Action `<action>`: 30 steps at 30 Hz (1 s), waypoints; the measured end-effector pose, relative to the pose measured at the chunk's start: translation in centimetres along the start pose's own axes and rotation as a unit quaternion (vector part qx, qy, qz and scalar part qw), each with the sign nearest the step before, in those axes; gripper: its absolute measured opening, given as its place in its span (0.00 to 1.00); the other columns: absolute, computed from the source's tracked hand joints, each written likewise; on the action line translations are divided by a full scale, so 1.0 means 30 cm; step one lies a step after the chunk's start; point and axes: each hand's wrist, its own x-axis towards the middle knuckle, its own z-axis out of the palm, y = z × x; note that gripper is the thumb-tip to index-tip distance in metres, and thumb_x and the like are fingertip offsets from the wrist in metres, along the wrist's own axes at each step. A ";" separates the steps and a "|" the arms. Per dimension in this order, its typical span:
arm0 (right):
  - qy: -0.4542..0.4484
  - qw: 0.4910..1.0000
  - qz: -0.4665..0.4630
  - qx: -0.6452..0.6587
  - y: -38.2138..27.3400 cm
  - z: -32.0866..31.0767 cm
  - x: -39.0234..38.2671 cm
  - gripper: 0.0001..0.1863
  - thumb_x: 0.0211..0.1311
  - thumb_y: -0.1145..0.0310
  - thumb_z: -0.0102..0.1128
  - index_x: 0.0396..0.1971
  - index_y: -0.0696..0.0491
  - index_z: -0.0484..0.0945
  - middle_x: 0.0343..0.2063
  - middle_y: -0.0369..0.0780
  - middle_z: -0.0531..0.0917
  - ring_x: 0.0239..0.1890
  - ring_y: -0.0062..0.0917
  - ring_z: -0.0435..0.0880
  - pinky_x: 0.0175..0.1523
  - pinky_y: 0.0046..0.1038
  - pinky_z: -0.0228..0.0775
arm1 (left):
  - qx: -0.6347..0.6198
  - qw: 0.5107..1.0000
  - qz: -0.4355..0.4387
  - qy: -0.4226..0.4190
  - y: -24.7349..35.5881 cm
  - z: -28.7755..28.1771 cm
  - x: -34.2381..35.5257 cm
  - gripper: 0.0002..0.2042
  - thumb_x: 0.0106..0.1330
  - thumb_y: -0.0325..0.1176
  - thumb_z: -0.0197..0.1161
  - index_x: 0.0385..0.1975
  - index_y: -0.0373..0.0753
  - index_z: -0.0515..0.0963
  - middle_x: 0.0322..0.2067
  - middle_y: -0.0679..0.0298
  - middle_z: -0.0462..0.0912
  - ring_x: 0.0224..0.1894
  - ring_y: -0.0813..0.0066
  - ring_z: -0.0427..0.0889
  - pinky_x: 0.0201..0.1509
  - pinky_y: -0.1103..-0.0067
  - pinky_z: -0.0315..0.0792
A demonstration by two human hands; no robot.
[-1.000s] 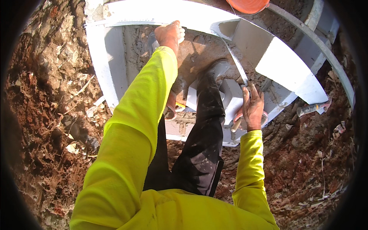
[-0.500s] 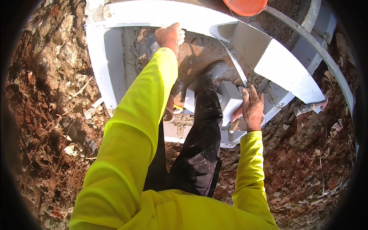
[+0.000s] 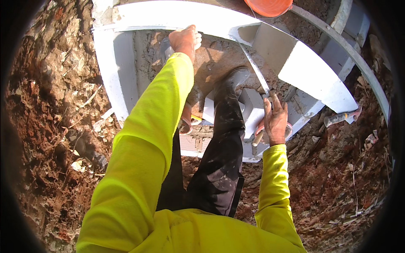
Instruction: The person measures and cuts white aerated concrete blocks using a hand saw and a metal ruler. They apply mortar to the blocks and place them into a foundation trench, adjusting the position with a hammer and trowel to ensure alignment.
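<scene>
My left hand [image 3: 183, 42] is closed in a fist against the inner edge of the white curved block wall [image 3: 177, 13]; what its fingers grip is hidden. My right hand [image 3: 276, 126] reaches to the lower end of a thin, pale flat strip [image 3: 254, 65], pinching it at the fingertips. That strip slants up and left to the wall's inner edge, near a grey mortar patch [image 3: 249, 33]. Under my right hand, partly covered, lies a reddish round container, with a tool's wooden handle [image 3: 257, 139] beside it.
White blocks [image 3: 253, 107] stand by my dark boot [image 3: 238, 76] inside the ring. An orange bucket [image 3: 270, 6] sits beyond the wall. A curved grey pipe [image 3: 358, 59] runs down the right, near a hammer [image 3: 341, 118]. Rough reddish soil [image 3: 55, 139] surrounds the ring.
My right hand and the strip's lower end have shifted slightly left. My left hand stays at the wall's edge.
</scene>
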 end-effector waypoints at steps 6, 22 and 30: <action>-0.014 0.999 0.016 0.025 -0.008 0.001 -0.001 0.24 0.67 0.52 0.58 0.56 0.52 0.77 0.39 0.61 0.78 0.43 0.53 0.79 0.50 0.44 0.73 | 0.017 1.000 0.023 0.002 -0.025 -0.006 0.029 0.06 0.64 0.23 0.63 0.34 0.27 0.76 0.23 0.55 0.81 0.20 0.72 0.81 0.20 0.78 0.77; 0.000 1.000 -0.001 0.027 -0.021 -0.009 -0.004 0.23 0.66 0.54 0.59 0.55 0.53 0.78 0.39 0.59 0.78 0.43 0.52 0.78 0.50 0.45 0.72 | 0.014 1.000 0.007 0.015 0.004 0.012 -0.024 0.08 0.63 0.22 0.62 0.24 0.35 0.71 0.18 0.64 0.74 0.15 0.80 0.71 0.16 0.82 0.65; -0.039 0.999 0.011 0.010 -0.040 -0.040 -0.020 0.23 0.67 0.54 0.58 0.56 0.52 0.77 0.45 0.59 0.80 0.50 0.57 0.76 0.57 0.46 0.69 | -0.002 0.999 -0.017 -0.050 -0.007 -0.042 0.027 0.04 0.66 0.25 0.63 0.34 0.31 0.77 0.24 0.62 0.79 0.21 0.77 0.75 0.24 0.80 0.73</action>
